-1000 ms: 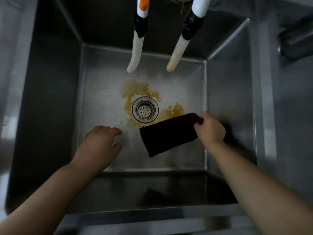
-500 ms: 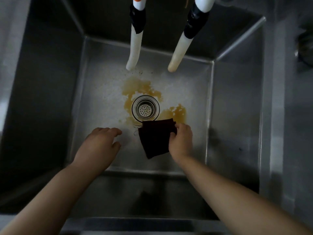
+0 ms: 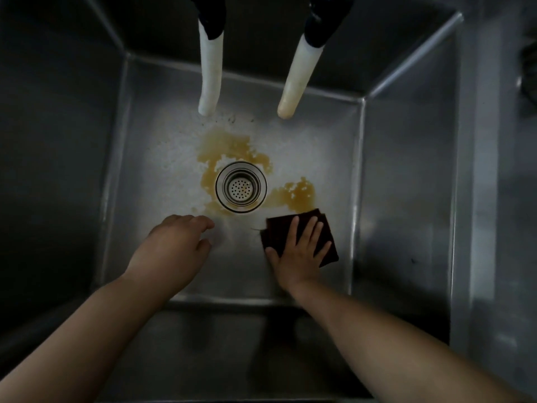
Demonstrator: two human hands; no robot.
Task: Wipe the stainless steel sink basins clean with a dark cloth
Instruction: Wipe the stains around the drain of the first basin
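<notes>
Two pale hoses, the left hose whiter and the right hose yellowed, hang from black fittings over a round perforated drain strainer ringed by brownish-yellow stains.

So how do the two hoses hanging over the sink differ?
The left hose is whiter and hangs nearly straight down; the right hose is yellower, more so toward its tip, and slants down to the left. The left tip ends above the specks beyond the drain; the right tip ends further right. Both have dark collars at the top and hang above the basin floor.
</notes>
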